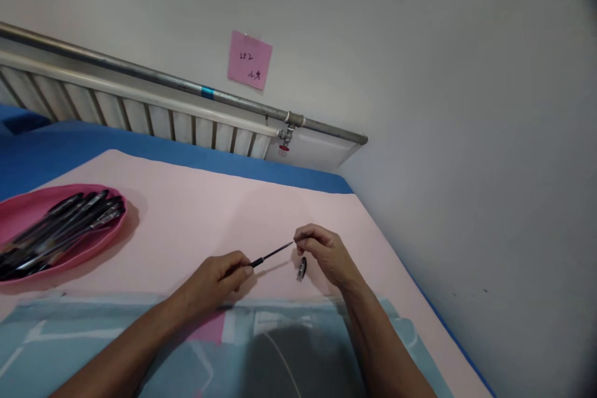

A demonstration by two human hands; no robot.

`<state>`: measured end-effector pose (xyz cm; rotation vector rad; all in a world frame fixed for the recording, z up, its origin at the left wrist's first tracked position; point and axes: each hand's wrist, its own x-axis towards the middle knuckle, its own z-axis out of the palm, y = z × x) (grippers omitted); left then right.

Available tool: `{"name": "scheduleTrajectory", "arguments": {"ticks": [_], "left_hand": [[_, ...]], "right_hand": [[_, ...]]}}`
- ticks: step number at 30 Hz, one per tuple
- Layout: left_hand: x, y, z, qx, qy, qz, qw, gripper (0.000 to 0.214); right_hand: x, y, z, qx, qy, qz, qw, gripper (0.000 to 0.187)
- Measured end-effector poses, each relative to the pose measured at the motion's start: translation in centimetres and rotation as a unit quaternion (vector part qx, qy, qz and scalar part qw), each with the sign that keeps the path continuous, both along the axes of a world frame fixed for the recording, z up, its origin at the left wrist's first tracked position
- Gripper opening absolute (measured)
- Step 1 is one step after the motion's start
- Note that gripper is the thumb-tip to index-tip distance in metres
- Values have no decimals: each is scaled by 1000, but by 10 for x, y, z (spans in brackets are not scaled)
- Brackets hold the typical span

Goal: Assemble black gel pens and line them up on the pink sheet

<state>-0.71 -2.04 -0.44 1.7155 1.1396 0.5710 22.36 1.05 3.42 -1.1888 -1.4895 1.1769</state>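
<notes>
Pen held btw both hands, mid-frame

L hand (228, 272), just L of lower ctr, grasps a pen (257, 262), thumb & index clamped round it nr its black grip. A slim refill (277, 251) sticks out of the grip, slanting up to the R. R hand (324, 249), just R of ctr, has thumb & fingertips pinched tog. at the refill tip, closed on what looks like a small dark piece; too small to ID. A clear-and-black cap (301, 268) lies just below the R fingers, on the pale pink tabletop (186, 211).

Further out: pink tray (32, 204) at L edge of frame, w/ a pile of black & clear pens (69, 230). Light-blue cloth (88, 354) w/ white lines along the bottom, under the forearms. Blue strip (158, 144) behind the tabletop, then white radiator (177, 127) in upper L, metal pipe (153, 79) w/ blue band above it, red valve handle (283, 148) at the radiator's R end. Pink note (249, 61), handwritten, top ctr, on the grey-white wall (466, 106), which fills the R side.
</notes>
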Motion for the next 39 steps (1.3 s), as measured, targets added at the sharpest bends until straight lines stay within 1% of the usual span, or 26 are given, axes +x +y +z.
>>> {"name": "scheduleTrajectory", "arguments": {"ticks": [6,8,11,13,16,22,28,34,39], "left_hand": [[3,1,-5,-13,-1,1,1000,27],[4,1,-6,-20,-5,-6,1000,27],[3,0,-6,-29,-1,-4,1000,27],[2,1,-5,-25,2,3,1000,27],[1,1,-4,-16,4,4,1000,27],[3,-1,-1,-6,10,-19,1000,27],[3,-2,2,-1,18,-20,1000,25],[4,-2,1,12,25,-30,999,26],[3,-2,0,18,31,-36,999,26]], "right_hand": [[-17,-13,-12,23,-56,4,998,12],[-17,-15,-15,11,-46,-13,999,10],[-13,-15,-21,-27,2,-50,998,11],[-11,-16,-24,-37,20,-52,998,12],[-14,-18,-26,-20,24,-41,999,11],[-25,-24,-25,-5,-27,-5,1000,10],[-26,-23,-29,9,-42,0,999,9],[-27,-26,-32,3,-53,40,998,9],[-28,-27,-34,14,-68,61,996,9]]}}
